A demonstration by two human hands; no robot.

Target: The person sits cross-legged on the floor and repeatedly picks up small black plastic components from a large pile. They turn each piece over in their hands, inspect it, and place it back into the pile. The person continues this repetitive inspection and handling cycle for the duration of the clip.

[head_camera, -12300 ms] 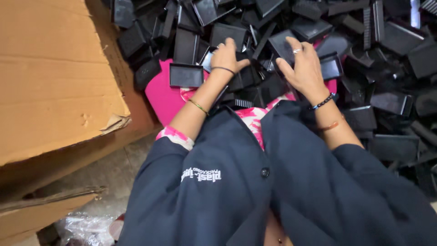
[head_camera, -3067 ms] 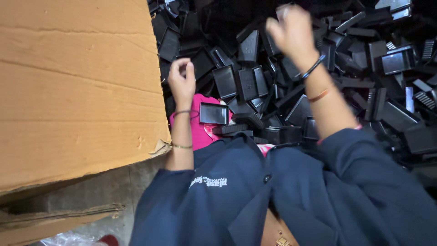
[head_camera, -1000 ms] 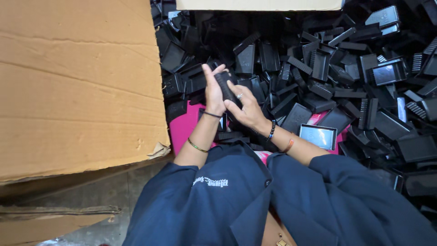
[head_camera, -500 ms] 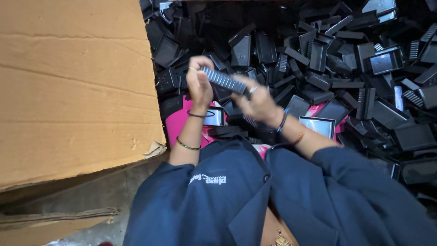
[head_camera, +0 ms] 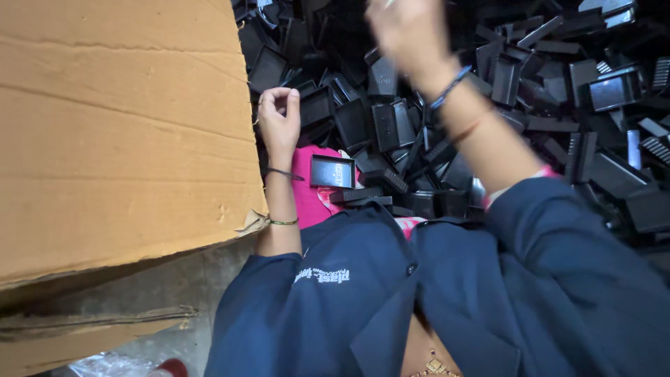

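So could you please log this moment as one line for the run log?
left hand: curled, apparently empty, beside cardboard box | right hand: raised, blurred, over pile of black plastic parts | black tray: on pink lap

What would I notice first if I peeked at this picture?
First, the huge heap of black plastic parts filling the top right. Next, the big brown cardboard box on the left. Between them, the left hand curls beside the box edge, and the blurred right hand is raised over the heap.

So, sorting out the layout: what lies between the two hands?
In the head view, black plastic trays of the heap lie between the left hand and the blurred, raised right hand.
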